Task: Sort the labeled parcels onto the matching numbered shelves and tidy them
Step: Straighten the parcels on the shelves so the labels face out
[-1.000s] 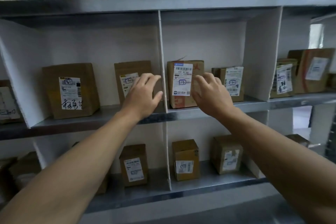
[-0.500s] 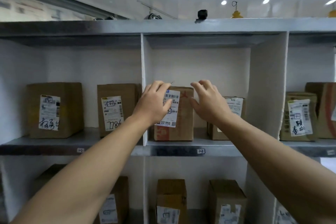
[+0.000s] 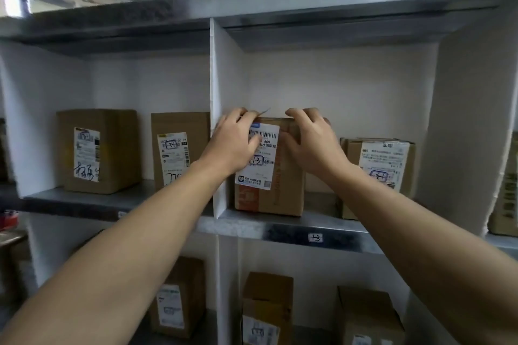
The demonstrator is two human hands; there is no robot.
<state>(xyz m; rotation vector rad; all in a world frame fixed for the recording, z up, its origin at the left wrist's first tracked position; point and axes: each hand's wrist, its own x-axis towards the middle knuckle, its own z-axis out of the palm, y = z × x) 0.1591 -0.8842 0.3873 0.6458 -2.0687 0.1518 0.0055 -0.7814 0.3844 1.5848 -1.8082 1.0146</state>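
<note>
A tall brown parcel with a white label marked 1-3 stands at the left end of the middle compartment, close to the white divider. My left hand grips its top left corner, fingers curled over the top edge and partly covering the label. My right hand grips its top right corner the same way. The metal shelf under it carries a small tag reading 1-3. A second labeled parcel sits to the right in the same compartment.
Two labeled parcels stand in the left compartment. Several more boxes sit on the shelf below. Another white divider closes the middle compartment on the right, with a parcel beyond it.
My view has moved closer and lower against the shelf. Both hands have gone from hovering beside the 1-3 parcel to gripping its top corners.
</note>
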